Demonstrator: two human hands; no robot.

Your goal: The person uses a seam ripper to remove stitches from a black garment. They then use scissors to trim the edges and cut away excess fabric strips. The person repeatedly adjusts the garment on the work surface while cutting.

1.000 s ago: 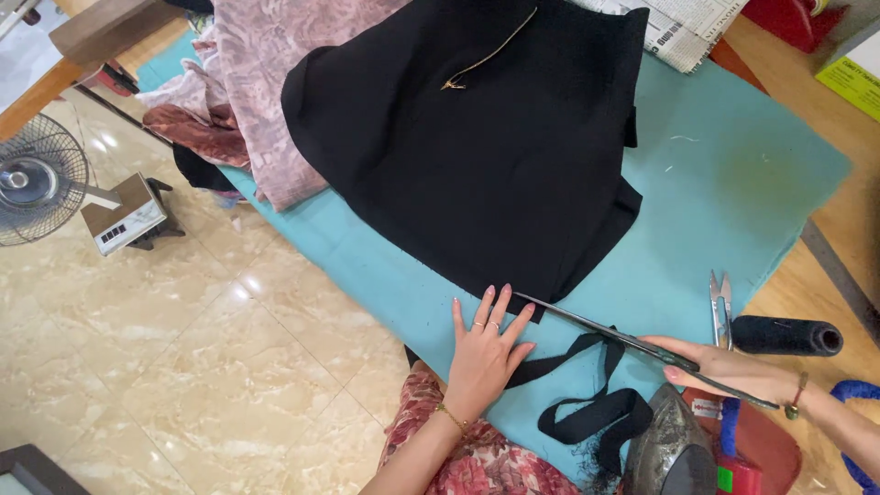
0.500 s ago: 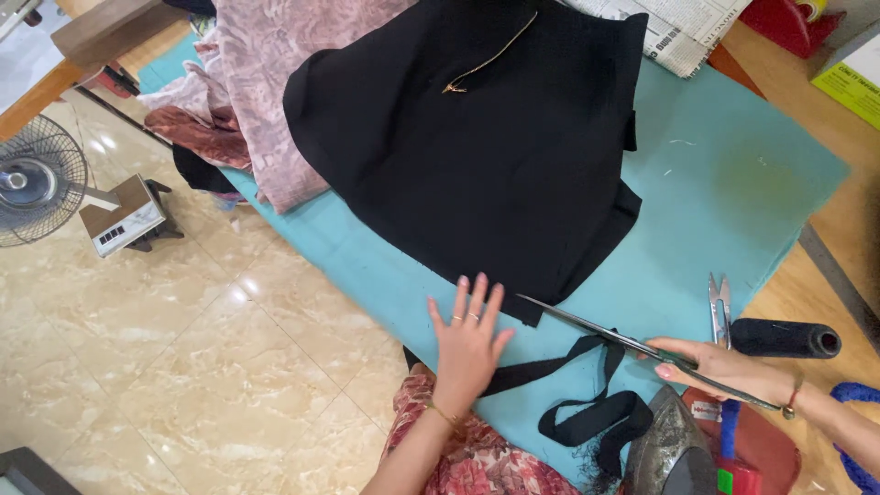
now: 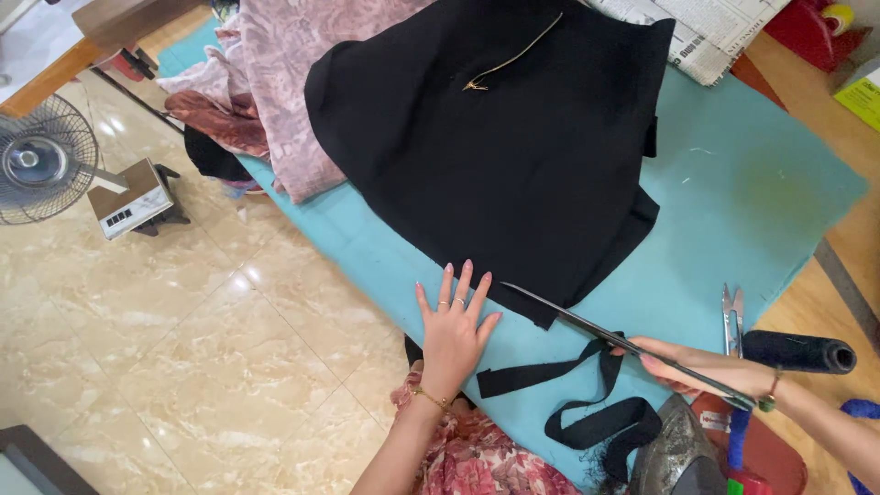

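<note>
A black fabric piece lies spread on the teal table cover. My left hand rests flat with fingers spread on the cover, at the fabric's near edge. My right hand grips long tailor's scissors, whose blades point left to the fabric's lower corner. A cut black strip curls on the cover between my hands.
Small thread snips and a black thread cone lie at the right. An iron sits at the near edge. Pink patterned cloth is heaped at the back left, newspaper at the back. A fan stands on the tiled floor.
My left hand slid left, off the fabric's corner onto the teal cover. The scissors stayed at the fabric's corner. The view shifted slightly.
</note>
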